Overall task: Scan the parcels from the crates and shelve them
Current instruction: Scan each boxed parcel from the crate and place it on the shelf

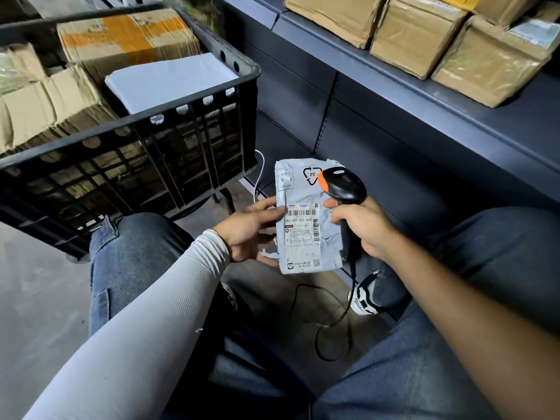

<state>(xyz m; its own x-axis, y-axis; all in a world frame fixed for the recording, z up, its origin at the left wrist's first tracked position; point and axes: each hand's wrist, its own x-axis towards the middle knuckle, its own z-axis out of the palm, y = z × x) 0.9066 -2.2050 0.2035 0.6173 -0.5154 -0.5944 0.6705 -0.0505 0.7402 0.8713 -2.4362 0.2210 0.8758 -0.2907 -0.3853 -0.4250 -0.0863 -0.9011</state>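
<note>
A: Item one, parcel (303, 219). Location?

B: Held in the air between the person's knees, below the shelf (424, 95), to the right of the crate (130, 140). Left hand (245, 234) grips its left edge, thumb on the face beside the label (301, 234), fingers behind. Right hand (360, 228) is curled round the handle of the scanner (342, 189), whose head hangs over the parcel's upper right corner.

A: Risks from here?

B: Three, by my judgement. One: the scanner head sits above and to the right of the barcode, so the beam may miss it or catch the smaller side code; a false or failed read would follow. Two: the bag is creased, and a wrinkle across the bars could spoil the read. Three: the grip is on one edge only; a soft bag may fold or slip toward the floor. Also, the scanner cable (333, 328) loops loose between the feet and could snag.

A: Condition of the parcel?

B: Grey-white plastic mailer, flat, crumpled, with a torn flap at its lower left. Recycling mark at top, white label at centre with barcodes and printed code, small square code near the bottom.

A: Remaining stock?

B: Crate holds cardboard boxes (121, 40) and a white packet (172, 77). Shelf already carries brown boxes (485, 62).
</note>
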